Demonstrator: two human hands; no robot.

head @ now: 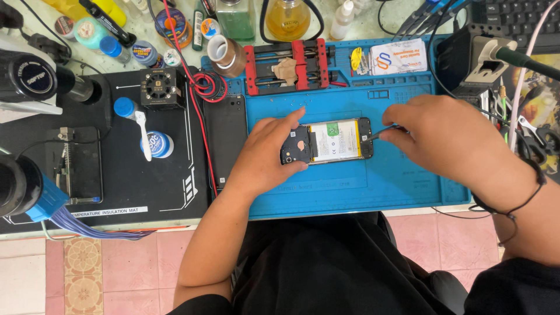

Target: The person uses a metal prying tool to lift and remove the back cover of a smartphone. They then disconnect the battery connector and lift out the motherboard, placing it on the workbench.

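Observation:
An opened smartphone (332, 141) lies back-up on the blue work mat (350, 181), its white battery and black boards exposed. My left hand (265, 154) grips the phone's left end, thumb under its near edge and fingers over the far edge. My right hand (446, 137) holds a thin metal tool (382, 133) whose tip touches the phone's right end, near the bottom board.
A black phone back cover (226, 137) lies left of the mat. A red-and-black clamp fixture (287, 65) sits at the mat's far edge, beside brown tape (224, 53). Bottles, jars, a microscope (26, 79) and red wires crowd the left; a soldering station (484, 58) stands right.

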